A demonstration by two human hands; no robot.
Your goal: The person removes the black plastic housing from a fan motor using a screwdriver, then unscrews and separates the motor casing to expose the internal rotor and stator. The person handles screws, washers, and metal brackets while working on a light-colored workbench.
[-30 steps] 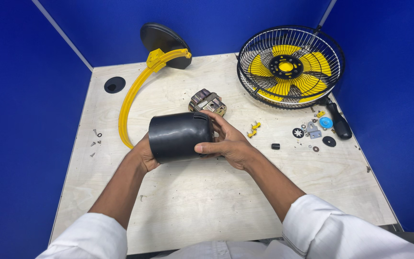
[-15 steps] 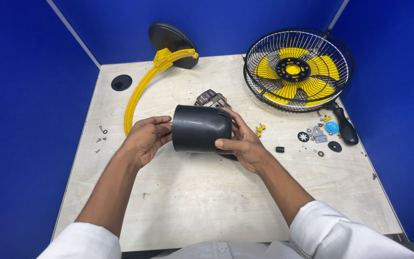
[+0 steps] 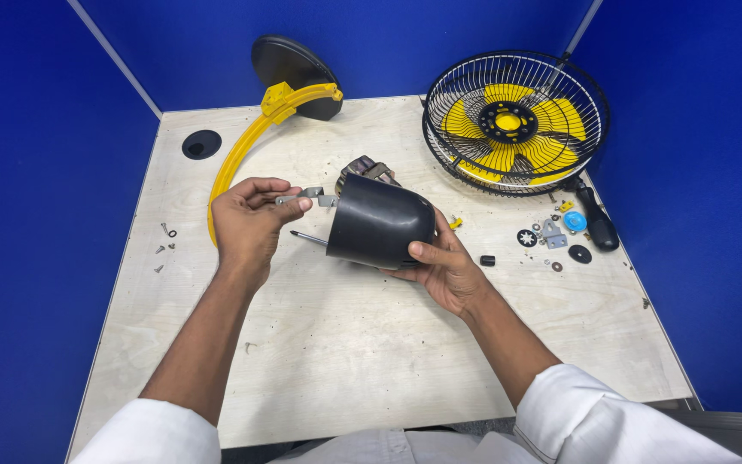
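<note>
My right hand (image 3: 440, 271) grips a black cup-shaped motor housing (image 3: 380, 222) from below, its open mouth tilted toward my left hand. A thin metal shaft (image 3: 307, 238) sticks out of it at the lower left. My left hand (image 3: 246, 223) pinches a small grey metal bracket (image 3: 307, 197) at the housing's upper rim. The copper-wound fan motor (image 3: 367, 168) lies on the plywood table (image 3: 345, 344) just behind the housing, partly hidden by it.
A black wire fan cage with yellow blades (image 3: 513, 120) lies at the back right. A yellow curved arm on a black round base (image 3: 289, 69) lies at the back left. Small parts and a black-handled screwdriver (image 3: 599, 225) sit right; screws (image 3: 165, 241) left. A round hole (image 3: 201, 143) is near the corner.
The housing has turned so its mouth faces left. My left hand came off the housing and now pinches the small metal bracket at its rim.
</note>
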